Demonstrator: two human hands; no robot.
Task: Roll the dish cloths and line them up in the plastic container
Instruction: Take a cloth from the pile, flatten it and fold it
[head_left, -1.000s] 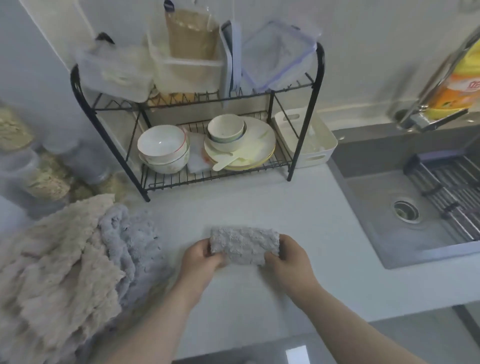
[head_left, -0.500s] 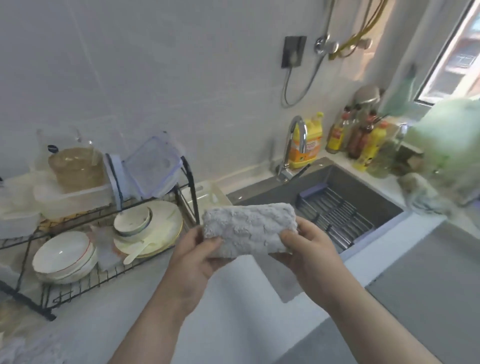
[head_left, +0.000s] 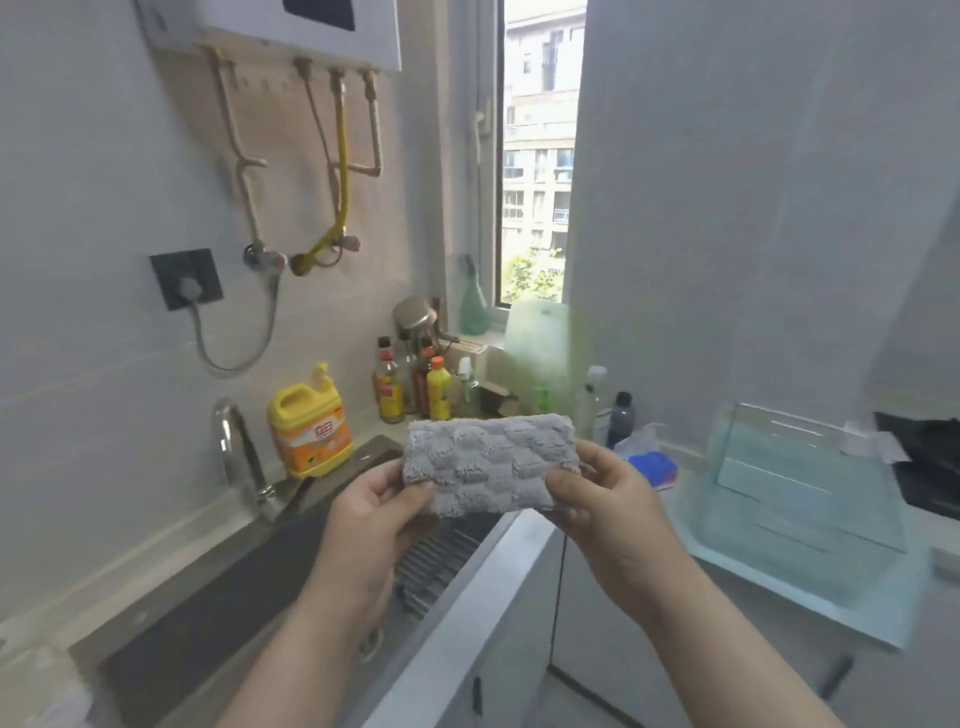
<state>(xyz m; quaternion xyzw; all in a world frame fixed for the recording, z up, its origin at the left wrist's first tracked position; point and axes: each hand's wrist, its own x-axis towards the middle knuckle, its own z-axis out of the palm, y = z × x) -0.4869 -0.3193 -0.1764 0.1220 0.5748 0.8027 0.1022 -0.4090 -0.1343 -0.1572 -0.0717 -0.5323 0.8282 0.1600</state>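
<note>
A rolled grey dish cloth (head_left: 488, 462) hangs in the air above the sink's right edge, held level between both hands. My left hand (head_left: 376, 512) pinches its left end, thumb on the front. Its right end is pinched by my right hand (head_left: 605, 501). A clear plastic container (head_left: 795, 478) stands open on the counter to the right, about a hand's width beyond my right hand. I see nothing inside it, though the view there is blurred.
The dark sink (head_left: 291, 587) with a tap (head_left: 236, 447) lies below the hands. A yellow detergent jug (head_left: 311, 423) and several bottles (head_left: 410, 384) stand at the back. A blue packet (head_left: 649, 465) lies beside the container. A black stove (head_left: 930, 462) is at far right.
Both hands lifted the rolled cloth off the counter by the dish rack and carried it right, over the sink. The view swung right, bringing the clear container into sight.
</note>
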